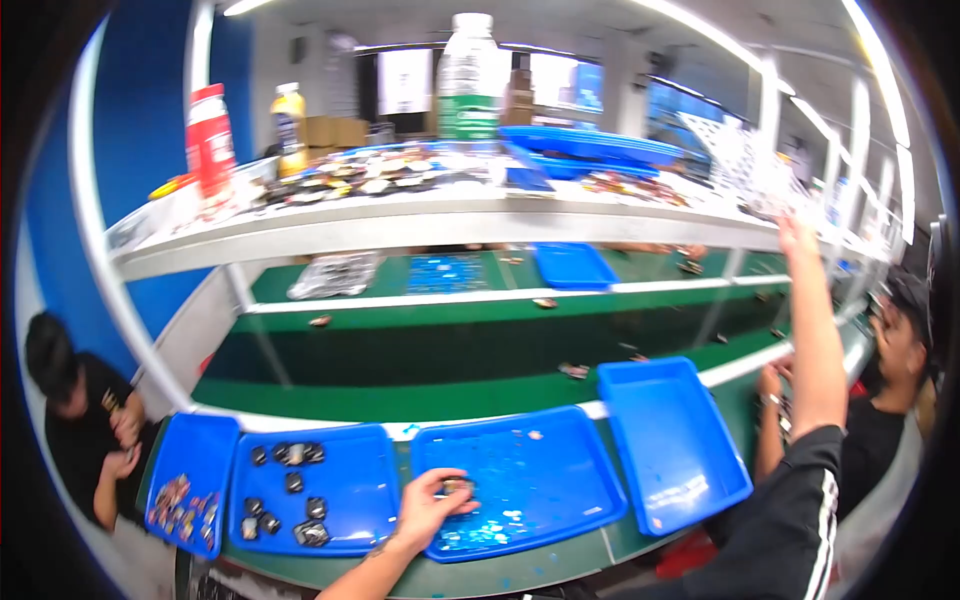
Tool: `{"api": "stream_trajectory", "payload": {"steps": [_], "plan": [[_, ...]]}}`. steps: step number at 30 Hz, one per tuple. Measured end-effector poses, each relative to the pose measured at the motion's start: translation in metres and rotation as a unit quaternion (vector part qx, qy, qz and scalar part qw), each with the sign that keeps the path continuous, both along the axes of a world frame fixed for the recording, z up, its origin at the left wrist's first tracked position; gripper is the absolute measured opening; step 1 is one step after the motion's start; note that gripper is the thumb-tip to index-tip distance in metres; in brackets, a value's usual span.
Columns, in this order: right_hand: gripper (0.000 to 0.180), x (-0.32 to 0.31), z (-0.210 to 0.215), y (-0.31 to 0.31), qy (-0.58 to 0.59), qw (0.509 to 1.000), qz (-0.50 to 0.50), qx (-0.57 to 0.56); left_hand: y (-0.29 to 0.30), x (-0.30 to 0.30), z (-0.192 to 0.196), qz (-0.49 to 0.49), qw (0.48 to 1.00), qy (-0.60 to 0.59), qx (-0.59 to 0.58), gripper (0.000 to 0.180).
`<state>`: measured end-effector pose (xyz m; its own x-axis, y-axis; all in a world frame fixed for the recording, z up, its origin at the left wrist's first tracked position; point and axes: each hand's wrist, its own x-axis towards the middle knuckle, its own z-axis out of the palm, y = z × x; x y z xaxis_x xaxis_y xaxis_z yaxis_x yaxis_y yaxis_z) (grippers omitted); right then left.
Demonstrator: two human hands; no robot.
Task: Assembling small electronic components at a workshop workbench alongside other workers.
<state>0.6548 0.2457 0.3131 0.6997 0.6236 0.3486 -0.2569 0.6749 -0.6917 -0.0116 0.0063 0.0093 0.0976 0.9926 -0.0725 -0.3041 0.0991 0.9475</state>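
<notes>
My left hand (428, 512) is over the near left part of a blue tray (560, 450), its fingers curled round a small dark, roundish part (456, 487) with some brown on it. Loose shiny blue pieces (485, 530) lie in that tray below the hand. My right arm stretches up and forward, and my right hand (798, 238) is at the front edge of the raised white shelf (500, 218), at its right end. Motion smears the fingers there, so what they touch or hold cannot be made out.
Left of my left hand, a blue tray (360, 490) holds several black wrapped parts (294, 482), and another tray (170, 440) holds small mixed pieces. A further blue tray (675, 440) stands right. Beyond, small parts lie on a green conveyor (450, 392). Bottles (470, 80) stand on the shelf. People sit at both sides.
</notes>
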Motion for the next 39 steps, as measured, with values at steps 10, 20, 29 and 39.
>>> {"api": "stream_trajectory", "payload": {"steps": [10, 20, 29, 39], "plan": [[0.029, -0.015, -0.032, 0.027, -0.327, 0.913, -0.215, -0.116, 0.014, 0.009, 0.001, -0.070, 0.997, -0.009, -0.033, 0.038], [0.021, -0.410, -0.240, -0.247, -0.303, 0.847, 0.349, -0.263, 0.012, 0.057, 0.055, -0.214, 0.975, 0.048, -0.039, 0.041], [0.020, -0.424, -0.276, -0.249, -0.531, 0.821, 0.169, -0.121, -0.003, 0.062, 0.032, -0.181, 0.976, 0.119, 0.005, 0.053], [0.018, -0.428, -0.278, -0.241, -0.632, 0.761, 0.118, -0.085, 0.003, 0.064, 0.027, -0.153, 0.984, 0.092, -0.029, 0.052]]}}
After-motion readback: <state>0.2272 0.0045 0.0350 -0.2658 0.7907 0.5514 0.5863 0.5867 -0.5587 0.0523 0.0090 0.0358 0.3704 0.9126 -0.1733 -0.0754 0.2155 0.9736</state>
